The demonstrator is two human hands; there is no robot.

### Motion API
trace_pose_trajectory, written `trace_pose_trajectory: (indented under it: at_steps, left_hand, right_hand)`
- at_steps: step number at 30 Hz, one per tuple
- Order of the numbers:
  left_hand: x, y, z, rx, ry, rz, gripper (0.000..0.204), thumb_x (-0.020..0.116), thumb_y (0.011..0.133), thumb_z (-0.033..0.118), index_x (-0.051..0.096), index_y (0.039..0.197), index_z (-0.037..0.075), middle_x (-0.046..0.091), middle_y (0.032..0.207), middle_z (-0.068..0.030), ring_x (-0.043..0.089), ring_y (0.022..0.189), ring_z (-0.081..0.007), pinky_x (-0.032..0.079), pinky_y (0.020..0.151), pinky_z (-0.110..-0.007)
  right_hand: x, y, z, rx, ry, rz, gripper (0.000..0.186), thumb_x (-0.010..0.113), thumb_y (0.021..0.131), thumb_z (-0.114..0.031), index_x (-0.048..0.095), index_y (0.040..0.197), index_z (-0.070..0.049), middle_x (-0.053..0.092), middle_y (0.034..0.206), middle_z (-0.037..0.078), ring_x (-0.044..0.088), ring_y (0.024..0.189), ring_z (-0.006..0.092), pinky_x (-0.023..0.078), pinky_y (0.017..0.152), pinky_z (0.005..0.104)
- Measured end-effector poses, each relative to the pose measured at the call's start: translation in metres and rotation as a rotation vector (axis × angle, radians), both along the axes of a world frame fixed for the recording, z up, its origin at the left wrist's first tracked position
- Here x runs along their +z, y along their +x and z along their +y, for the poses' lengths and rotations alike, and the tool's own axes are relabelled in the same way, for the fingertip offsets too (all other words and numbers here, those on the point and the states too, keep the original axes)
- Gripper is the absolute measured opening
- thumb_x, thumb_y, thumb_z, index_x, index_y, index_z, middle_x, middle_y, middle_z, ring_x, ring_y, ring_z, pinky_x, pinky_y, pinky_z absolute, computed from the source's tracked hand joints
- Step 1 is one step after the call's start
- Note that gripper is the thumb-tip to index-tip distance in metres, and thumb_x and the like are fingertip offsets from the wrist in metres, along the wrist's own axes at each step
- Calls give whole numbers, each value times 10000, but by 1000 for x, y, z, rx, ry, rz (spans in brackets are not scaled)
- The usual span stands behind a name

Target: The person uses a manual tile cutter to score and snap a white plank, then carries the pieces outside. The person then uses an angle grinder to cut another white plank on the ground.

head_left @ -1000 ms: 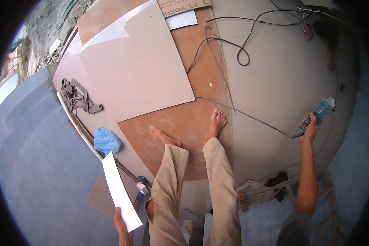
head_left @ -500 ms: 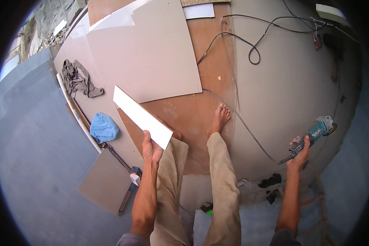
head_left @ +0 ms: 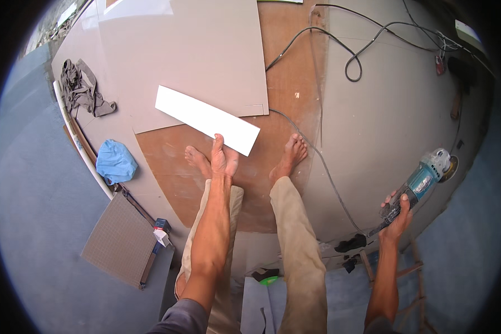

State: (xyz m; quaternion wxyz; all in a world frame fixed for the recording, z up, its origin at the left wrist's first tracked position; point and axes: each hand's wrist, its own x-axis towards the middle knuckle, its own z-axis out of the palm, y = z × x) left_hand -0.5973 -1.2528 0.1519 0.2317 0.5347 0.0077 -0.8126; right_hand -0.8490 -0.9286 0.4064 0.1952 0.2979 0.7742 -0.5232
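A long white strip of tile or panel point(head_left: 206, 119) is gripped near its right end by my left hand point(head_left: 225, 158), thumb on top and fingers underneath. It is held above a brown board point(head_left: 206, 189), in front of my bare feet. Out to the right, my right hand point(head_left: 396, 216) is wrapped round the grip of a teal angle grinder point(head_left: 422, 181). The grinder's disc point(head_left: 451, 169) points away to the far right, and its cord trails from the handle across the floor.
A large beige sheet point(head_left: 183, 55) lies ahead. Black cable point(head_left: 353, 61) loops at upper right. On the left are a blue cloth point(head_left: 116, 161), a dark crumpled garment point(head_left: 80, 89), a white pipe point(head_left: 80, 142) and a gridded square panel point(head_left: 119, 239). A wooden ladder point(head_left: 412, 270) shows at lower right.
My left hand has moved forward and right with the white strip, which now lies closer to crosswise. The grinder in my right hand has shifted slightly left and up. The whole view has also shifted.
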Motion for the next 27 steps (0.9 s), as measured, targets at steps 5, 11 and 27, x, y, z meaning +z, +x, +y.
trace_pose_trajectory:
  at_steps: [5, 11, 27]
  left_hand:
    - [-25, -13, 8, 5, 6, 0, 508, 625, 1036, 262, 441, 1465, 62, 544, 1438, -44, 496, 1358, -246, 355, 1221, -444]
    - [-47, -19, 3, 132, 37, -35, 410, 577, 1056, 241, 482, 1407, 50, 548, 1433, -84, 487, 1368, -280, 346, 1223, -472]
    - [-66, -34, 14, 234, 0, -78, 396, 561, 1062, 232, 493, 1404, 44, 574, 1412, -82, 533, 1330, -270, 412, 1179, -474]
  right_hand:
    - [9, 6, -19, 24, 7, 1, 364, 679, 944, -299, 563, 1113, 2, 605, 946, 83, 627, 788, 169, 532, 652, 304]
    - [12, 10, -22, 53, -20, -35, 403, 664, 949, -295, 538, 1182, 9, 588, 972, 94, 618, 796, 172, 533, 654, 306]
    - [17, 17, -16, 36, 51, -46, 380, 685, 932, -295, 547, 1126, 1, 611, 935, 104, 642, 761, 190, 563, 641, 332]
